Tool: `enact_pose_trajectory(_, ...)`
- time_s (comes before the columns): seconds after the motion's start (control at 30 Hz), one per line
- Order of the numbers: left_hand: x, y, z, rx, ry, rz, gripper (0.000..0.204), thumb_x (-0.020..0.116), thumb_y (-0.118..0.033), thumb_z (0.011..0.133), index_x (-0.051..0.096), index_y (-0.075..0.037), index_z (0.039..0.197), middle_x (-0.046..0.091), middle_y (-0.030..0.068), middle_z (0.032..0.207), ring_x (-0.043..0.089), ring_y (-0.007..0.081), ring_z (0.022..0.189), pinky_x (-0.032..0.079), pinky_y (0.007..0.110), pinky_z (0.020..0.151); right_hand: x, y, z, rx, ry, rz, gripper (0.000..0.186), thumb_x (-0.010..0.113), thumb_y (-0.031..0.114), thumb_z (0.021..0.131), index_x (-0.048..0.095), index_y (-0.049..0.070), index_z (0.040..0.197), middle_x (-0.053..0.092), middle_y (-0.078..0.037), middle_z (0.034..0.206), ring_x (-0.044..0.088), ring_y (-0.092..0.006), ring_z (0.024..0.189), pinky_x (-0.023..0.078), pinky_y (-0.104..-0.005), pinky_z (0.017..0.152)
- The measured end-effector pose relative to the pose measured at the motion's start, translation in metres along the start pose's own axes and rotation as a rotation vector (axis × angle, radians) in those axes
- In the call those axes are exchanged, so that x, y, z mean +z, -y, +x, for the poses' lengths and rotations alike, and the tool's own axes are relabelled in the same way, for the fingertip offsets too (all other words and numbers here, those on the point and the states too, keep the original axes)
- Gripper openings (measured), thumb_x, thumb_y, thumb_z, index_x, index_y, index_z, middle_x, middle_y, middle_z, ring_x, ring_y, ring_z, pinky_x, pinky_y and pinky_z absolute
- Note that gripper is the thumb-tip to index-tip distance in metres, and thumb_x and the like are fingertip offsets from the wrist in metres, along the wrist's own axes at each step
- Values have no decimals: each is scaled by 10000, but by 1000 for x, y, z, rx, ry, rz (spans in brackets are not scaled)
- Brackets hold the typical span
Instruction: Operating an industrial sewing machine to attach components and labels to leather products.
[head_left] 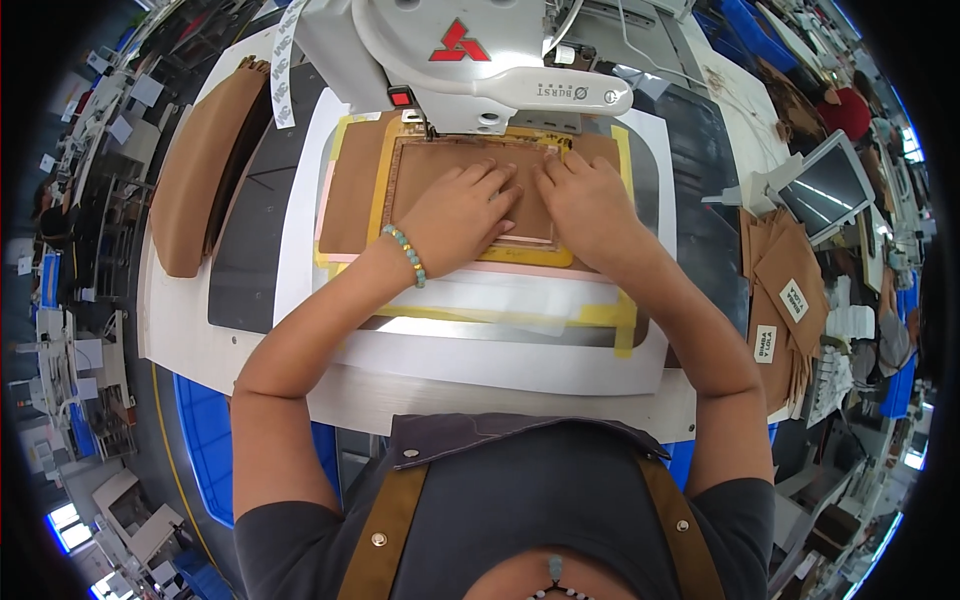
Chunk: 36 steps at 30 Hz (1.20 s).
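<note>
Both of my hands lie on a brown leather-like panel [430,172] inside a yellow-edged rectangular frame [384,180] under the sewing machine head [440,80]. My left hand [460,215], with a beaded bracelet [405,255] at its wrist, rests palm down at the panel's middle, fingers stretched forward and thumb apart. At the frame's far right corner, my right hand [592,205] presses its fingertips onto the edge. Neither hand grips anything that I can see. The needle area [430,130] sits just beyond the frame's far left side. My hands hide part of the panel.
A stack of brown pieces [190,180] lies at the left of the table. More brown pieces with white labels [790,300] are piled at the right, beside a screen [825,190]. A white sheet [480,360] surrounds the frame. A blue bin [205,440] stands below the table's left edge.
</note>
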<state>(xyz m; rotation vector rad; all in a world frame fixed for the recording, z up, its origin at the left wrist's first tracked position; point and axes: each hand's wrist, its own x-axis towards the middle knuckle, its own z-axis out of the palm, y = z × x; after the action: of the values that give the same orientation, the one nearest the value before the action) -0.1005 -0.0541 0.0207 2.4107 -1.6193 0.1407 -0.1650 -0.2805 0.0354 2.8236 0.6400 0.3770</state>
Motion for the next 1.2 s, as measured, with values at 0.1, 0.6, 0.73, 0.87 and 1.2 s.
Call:
enact_pose_trajectory(0.1, -2, 1, -3, -9, -1, -39, 456, 683, -209, 1008, 619, 18, 1398, 579, 204, 1490, 515, 381, 1410, 428, 461, 1180, 0, 5, 7, -3, 46, 47, 431, 669, 140, 870, 706, 11, 1280, 719, -115, 1256, 661, -252, 1143, 513, -390, 867)
enact_pose_trajectory(0.6, 1, 19, -18, -129, -105, -162, 435, 649, -82, 1004, 587, 50, 1414, 574, 198, 1501, 552, 377, 1374, 465, 440, 1166, 11, 25, 31, -82, -56, 65, 371, 687, 160, 869, 729, 3, 1203, 723, -83, 1165, 648, -230, 1131, 526, -371, 817)
enact_pose_trajectory(0.73, 0, 23, -20, -133, -100, -88, 444, 657, -81, 991, 591, 28, 1416, 584, 147, 1505, 550, 351, 1366, 487, 427, 1142, 7, 28, 26, -80, -96, 148, 385, 690, 201, 910, 719, 1, 1237, 717, -66, 1194, 638, -230, 1118, 528, -369, 845)
enact_pose_trajectory(0.87, -2, 27, -20, -134, -121, -48, 460, 658, -75, 983, 594, -6, 1433, 589, 97, 1508, 535, 334, 1371, 484, 436, 1143, -6, 19, 2, -91, -57, 370, 395, 685, 224, 950, 706, 10, 1281, 702, -75, 1276, 630, -247, 1129, 527, -378, 898)
enact_pose_trajectory(1.2, -54, 49, -73, -176, 5, -412, 438, 709, -90, 959, 677, -47, 1394, 620, 102, 1529, 533, 362, 1449, 430, 455, 1205, -25, 8, -25, -128, -28, 475, 371, 659, 132, 953, 687, 26, 1308, 673, -97, 1374, 614, -264, 1237, 519, -393, 998)
